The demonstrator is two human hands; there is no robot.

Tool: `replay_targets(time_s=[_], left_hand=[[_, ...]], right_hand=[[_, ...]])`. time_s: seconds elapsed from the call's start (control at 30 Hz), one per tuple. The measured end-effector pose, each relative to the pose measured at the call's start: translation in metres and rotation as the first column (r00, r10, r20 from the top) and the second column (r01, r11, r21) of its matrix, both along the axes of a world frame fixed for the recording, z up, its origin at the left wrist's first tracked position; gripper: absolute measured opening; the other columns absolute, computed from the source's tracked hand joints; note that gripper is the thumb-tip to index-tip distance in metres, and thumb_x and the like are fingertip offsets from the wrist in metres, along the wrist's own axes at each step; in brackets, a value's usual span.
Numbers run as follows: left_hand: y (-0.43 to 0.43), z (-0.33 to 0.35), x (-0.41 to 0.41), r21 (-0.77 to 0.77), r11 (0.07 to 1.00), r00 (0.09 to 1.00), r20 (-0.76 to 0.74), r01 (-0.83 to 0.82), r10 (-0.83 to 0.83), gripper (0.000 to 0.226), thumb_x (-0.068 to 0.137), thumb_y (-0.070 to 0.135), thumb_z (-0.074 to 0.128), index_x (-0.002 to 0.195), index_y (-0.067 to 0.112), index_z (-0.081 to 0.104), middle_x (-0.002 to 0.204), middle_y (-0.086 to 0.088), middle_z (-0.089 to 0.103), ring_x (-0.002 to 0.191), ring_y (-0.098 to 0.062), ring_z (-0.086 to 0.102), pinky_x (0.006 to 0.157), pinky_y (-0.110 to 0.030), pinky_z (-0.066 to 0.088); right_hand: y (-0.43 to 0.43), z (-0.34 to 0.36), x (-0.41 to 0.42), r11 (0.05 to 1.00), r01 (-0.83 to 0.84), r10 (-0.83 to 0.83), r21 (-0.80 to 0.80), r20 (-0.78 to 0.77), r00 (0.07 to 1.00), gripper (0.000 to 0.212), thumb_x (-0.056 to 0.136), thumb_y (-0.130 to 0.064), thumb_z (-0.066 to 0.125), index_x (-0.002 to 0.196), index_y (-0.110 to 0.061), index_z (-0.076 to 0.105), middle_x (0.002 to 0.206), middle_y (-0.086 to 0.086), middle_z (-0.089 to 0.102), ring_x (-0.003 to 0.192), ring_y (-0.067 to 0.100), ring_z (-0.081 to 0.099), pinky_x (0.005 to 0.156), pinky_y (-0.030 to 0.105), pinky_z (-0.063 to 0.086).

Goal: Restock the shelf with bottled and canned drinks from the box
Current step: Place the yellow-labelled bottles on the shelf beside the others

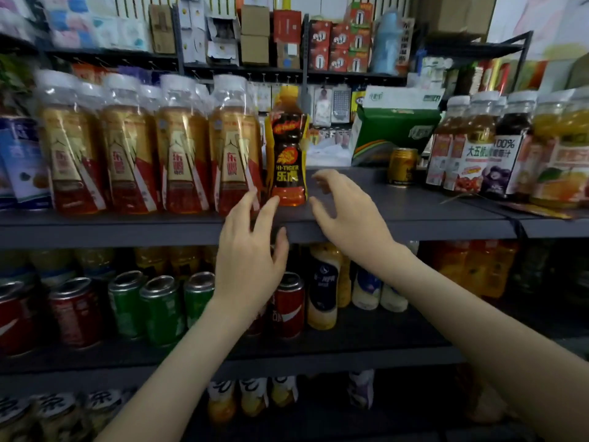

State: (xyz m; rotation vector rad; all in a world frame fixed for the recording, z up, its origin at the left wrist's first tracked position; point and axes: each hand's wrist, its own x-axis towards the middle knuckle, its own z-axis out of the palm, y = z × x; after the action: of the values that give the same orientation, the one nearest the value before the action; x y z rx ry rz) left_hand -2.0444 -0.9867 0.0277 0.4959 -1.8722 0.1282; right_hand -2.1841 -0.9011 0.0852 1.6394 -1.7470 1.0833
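Green carton (395,132) — red boxes (338,46), blue flask (387,43) higher up.

free: shelf (446,212) between Hi-Tiger bottle (288,154) and gold can (402,167) | blocked: green carton (395,135) behind

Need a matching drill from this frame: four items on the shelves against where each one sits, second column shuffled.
Column one:
1. Hi-Tiger bottle
2. gold can
3. green carton
4. red cola can

Column two:
A. lower shelf, beside the left hand
B. back of the upper shelf, tilted
C. upper shelf, next to the row of gold-and-red bottles
D. upper shelf, upright, just left of the juice bottles

Pairs: 1-C, 2-D, 3-B, 4-A.
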Motion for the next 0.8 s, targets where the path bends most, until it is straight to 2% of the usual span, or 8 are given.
replay_targets(time_s=[0.1, 0.2, 0.3, 0.4, 0.5, 0.6, 0.67, 0.8], left_hand=[[0.026, -0.025, -0.007, -0.009, 0.996, 0.996, -0.011, 0.092, -0.092, 0.036, 0.091, 0.015, 0.056, 0.125, 0.002, 0.058, 0.131, -0.021, 0.051, 0.123, -0.031, 0.047, 0.108, -0.033, 0.033], [0.057, -0.053, -0.017, 0.008, 0.982, 0.982, 0.003, 0.187, -0.187, 0.033, 0.093, 0.015, 0.053, 0.122, 0.001, 0.06, 0.125, -0.017, 0.057, 0.118, -0.025, 0.05, 0.107, -0.025, 0.034], [0.091, -0.088, -0.034, 0.131, 0.95, 0.952, 0.077, 0.285, -0.296, 0.034, 0.095, 0.02, 0.049, 0.122, 0.002, 0.059, 0.118, -0.012, 0.061, 0.11, -0.02, 0.055, 0.097, -0.021, 0.042], [0.13, -0.136, -0.059, 0.34, 0.891, 0.898, 0.214, 0.301, -0.385, 0.042, 0.095, 0.03, 0.045, 0.128, 0.007, 0.056, 0.116, -0.006, 0.062, 0.103, -0.016, 0.058, 0.082, -0.022, 0.049], [0.173, -0.191, -0.09, 0.528, 0.825, 0.826, 0.364, 0.199, -0.432, 0.042, 0.096, 0.033, 0.046, 0.132, 0.013, 0.051, 0.116, -0.002, 0.06, 0.099, -0.018, 0.061, 0.069, -0.029, 0.053], [0.22, -0.253, -0.122, 0.673, 0.739, 0.76, 0.482, -0.003, -0.435, 0.04, 0.096, 0.027, 0.05, 0.135, 0.019, 0.047, 0.125, -0.002, 0.054, 0.108, -0.024, 0.056, 0.077, -0.034, 0.049], [0.252, -0.298, -0.141, 0.72, 0.687, 0.714, 0.535, -0.104, -0.452, 0.038, 0.094, 0.025, 0.052, 0.131, 0.018, 0.05, 0.124, -0.004, 0.056, 0.108, -0.028, 0.057, 0.076, -0.036, 0.049], [0.314, -0.386, -0.168, 0.779, 0.584, 0.596, 0.586, -0.229, -0.548, 0.033, 0.096, 0.029, 0.048, 0.128, 0.021, 0.05, 0.123, -0.001, 0.055, 0.104, -0.025, 0.06, 0.072, -0.037, 0.052]], right_hand=[[0.032, -0.033, 0.006, 0.998, -0.039, 0.036, -0.044, -0.058, 0.998, 0.027, 0.094, -0.021, 0.053, 0.118, -0.009, 0.056, 0.108, 0.003, 0.06, 0.102, 0.014, 0.051, 0.083, 0.021, 0.039], [0.062, -0.073, -0.004, 0.998, -0.048, 0.046, -0.037, -0.061, 0.997, 0.026, 0.093, -0.02, 0.05, 0.111, -0.005, 0.059, 0.102, 0.006, 0.062, 0.095, 0.015, 0.053, 0.082, 0.022, 0.042], [0.096, -0.12, -0.023, 0.997, -0.06, 0.06, 0.041, 0.004, 0.998, 0.028, 0.094, -0.021, 0.047, 0.11, -0.003, 0.06, 0.098, 0.008, 0.062, 0.091, 0.016, 0.054, 0.077, 0.023, 0.044], [0.137, -0.172, -0.05, 0.989, -0.033, 0.017, 0.141, 0.115, 0.993, 0.03, 0.094, -0.025, 0.044, 0.11, -0.005, 0.06, 0.099, 0.008, 0.062, 0.092, 0.014, 0.054, 0.077, 0.022, 0.044], [0.184, -0.23, -0.081, 0.971, 0.014, -0.059, 0.238, 0.186, 0.981, 0.023, 0.094, -0.021, 0.049, 0.11, -0.007, 0.06, 0.101, 0.005, 0.063, 0.094, 0.016, 0.058, 0.079, 0.021, 0.046], [0.237, -0.296, -0.116, 0.926, 0.031, -0.154, 0.377, 0.303, 0.94, 0.018, 0.093, -0.014, 0.057, 0.11, -0.007, 0.06, 0.098, 0.004, 0.063, 0.092, 0.021, 0.061, 0.074, 0.029, 0.052], [0.276, -0.349, -0.139, 0.881, 0.057, -0.247, 0.469, 0.354, 0.902, 0.015, 0.092, -0.012, 0.058, 0.105, -0.006, 0.059, 0.091, 0.002, 0.059, 0.088, 0.025, 0.061, 0.068, 0.029, 0.048], [0.356, -0.458, -0.172, 0.738, 0.07, -0.481, 0.672, 0.449, 0.753, 0.025, 0.094, -0.014, 0.053, 0.117, -0.004, 0.053, 0.105, 0.011, 0.06, 0.1, 0.028, 0.056, 0.074, 0.032, 0.046]])
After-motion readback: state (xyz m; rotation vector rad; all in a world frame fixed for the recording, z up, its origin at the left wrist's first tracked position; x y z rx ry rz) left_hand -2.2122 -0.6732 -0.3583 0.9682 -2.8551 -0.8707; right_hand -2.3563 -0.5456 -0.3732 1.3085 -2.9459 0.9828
